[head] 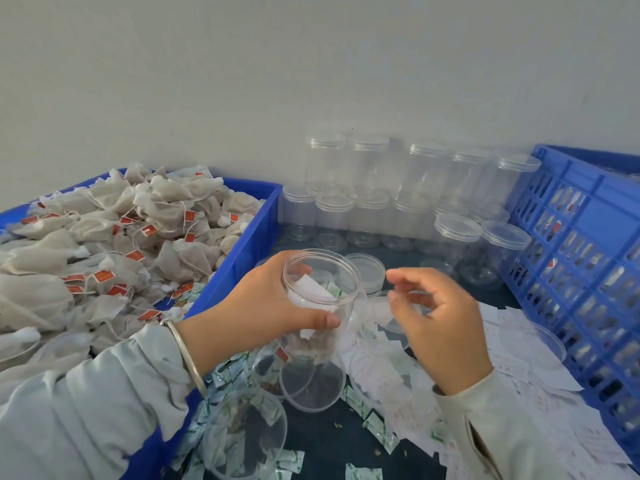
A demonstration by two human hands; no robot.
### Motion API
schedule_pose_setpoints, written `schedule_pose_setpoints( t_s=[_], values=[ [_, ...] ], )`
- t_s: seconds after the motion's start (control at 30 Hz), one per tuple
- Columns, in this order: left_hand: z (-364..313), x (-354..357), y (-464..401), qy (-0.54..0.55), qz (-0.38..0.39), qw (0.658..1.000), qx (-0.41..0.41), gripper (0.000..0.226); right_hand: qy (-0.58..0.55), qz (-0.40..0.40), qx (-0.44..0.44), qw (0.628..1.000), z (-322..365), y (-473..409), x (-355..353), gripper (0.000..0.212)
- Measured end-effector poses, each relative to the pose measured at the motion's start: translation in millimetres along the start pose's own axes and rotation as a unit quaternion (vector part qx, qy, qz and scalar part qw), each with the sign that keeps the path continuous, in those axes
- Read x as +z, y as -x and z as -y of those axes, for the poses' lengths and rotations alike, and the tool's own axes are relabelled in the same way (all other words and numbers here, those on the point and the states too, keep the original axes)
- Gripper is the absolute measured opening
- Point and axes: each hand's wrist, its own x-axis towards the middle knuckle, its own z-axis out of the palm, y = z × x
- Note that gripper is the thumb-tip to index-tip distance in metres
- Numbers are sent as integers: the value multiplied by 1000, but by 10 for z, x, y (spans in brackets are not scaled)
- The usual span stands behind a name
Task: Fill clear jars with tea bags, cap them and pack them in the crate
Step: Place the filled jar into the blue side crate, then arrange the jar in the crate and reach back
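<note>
My left hand (273, 306) grips an open clear jar (320, 296) just below its rim, above the dark table. Inside the jar lie tea bags, a white slip and a small green-and-white sachet. My right hand (440, 323) hovers just right of the jar's mouth with its fingers loosely curled and holds nothing that I can make out. A blue tray (249, 244) heaped with tea bags (114, 244) with red tags stands at the left. The blue slatted crate (581, 258) stands at the right with filled jars inside.
Several capped empty jars (374, 188) are stacked against the wall at the back. Loose clear lids (244, 434) lie near the front of the table. Green-and-white sachets (379, 431) and white paper slips (512, 372) are scattered beneath my hands.
</note>
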Motion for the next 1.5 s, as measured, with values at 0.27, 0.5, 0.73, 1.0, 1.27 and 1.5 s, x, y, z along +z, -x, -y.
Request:
schedule_pose_setpoints(
  t_s=[0.27,0.5,0.73,1.0,1.27,1.5],
  values=[
    [-273,60,31,90,-7,995,33,92,32,106,-104,988,135,-27,-236,63],
    [-1070,290,-59,98,71,977,174,83,125,122,-213,961,383,-374,-1095,31],
    [-1982,777,-510,147,118,945,268,80,284,87,-258,919,508,-597,-2246,17],
    [-3218,1665,-1065,229,52,918,321,75,426,-30,-191,884,363,-1225,-3557,19],
    [-3242,2753,-1611,58,12,962,266,39,463,-114,-74,876,-482,-1807,-4292,17],
    [-2990,3037,-1742,-203,78,919,329,20,528,-46,114,840,-1909,-2127,-4542,15]
  ],
)
